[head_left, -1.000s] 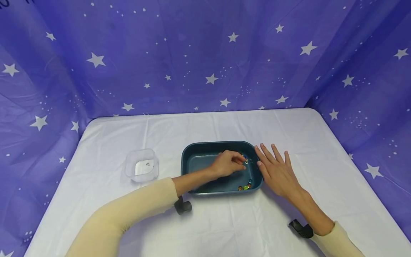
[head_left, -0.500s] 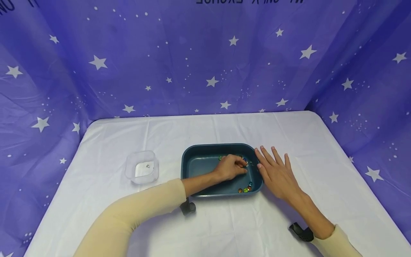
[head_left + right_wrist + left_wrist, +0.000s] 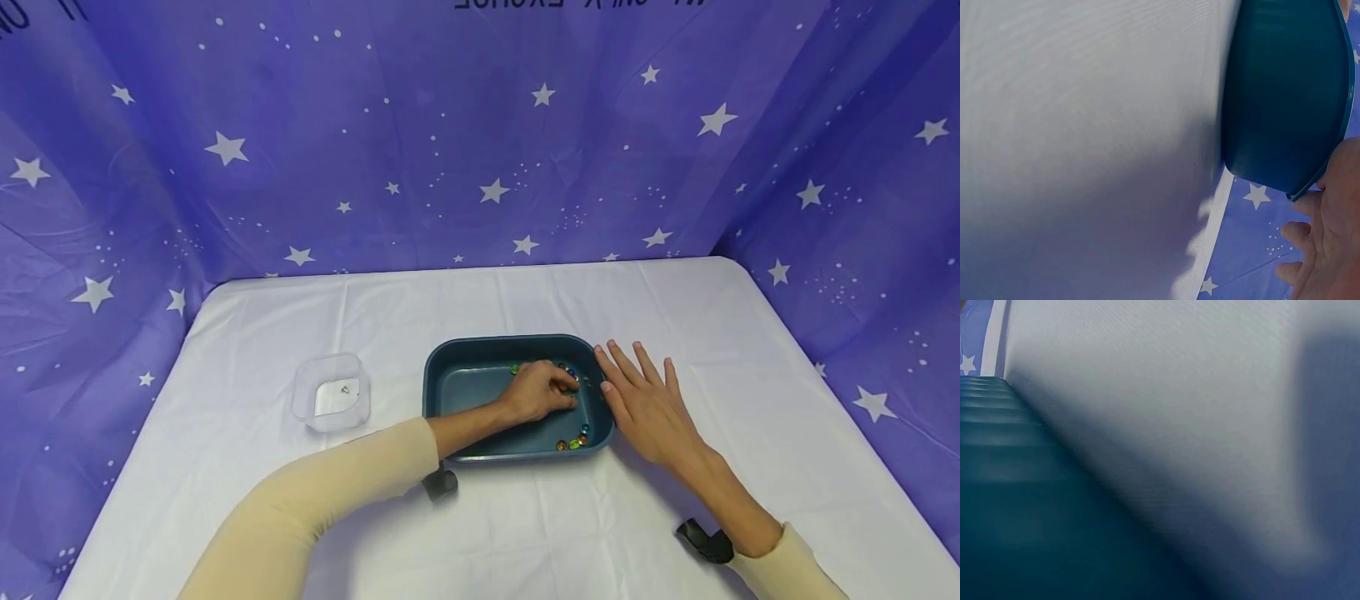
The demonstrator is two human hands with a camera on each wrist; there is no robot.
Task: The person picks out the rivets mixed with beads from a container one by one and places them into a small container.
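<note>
A dark teal rectangular tray stands on the white-covered table. Inside it, my left hand reaches toward the right end, palm down. Its bent fingers and thumb point at small glass marbles along the back right wall, with a gap showing between thumb and index finger. Glossy marbles in amber, green and blue lie in the front right corner, and a green marble is by the back wall. My right hand has its fingers spread, thumb and index at the tray's right rim. The right wrist view shows this hand beside the rim.
Left of the tray is a clear plastic box with a small silvery piece in it. Both wrists carry black camera mounts. A purple star-patterned curtain rises behind the table and along both sides.
My left hand has moved slightly right and down toward the marbles, uncovering a green marble by the back wall. The right hand stays at the rim. The head view has tilted slightly.
</note>
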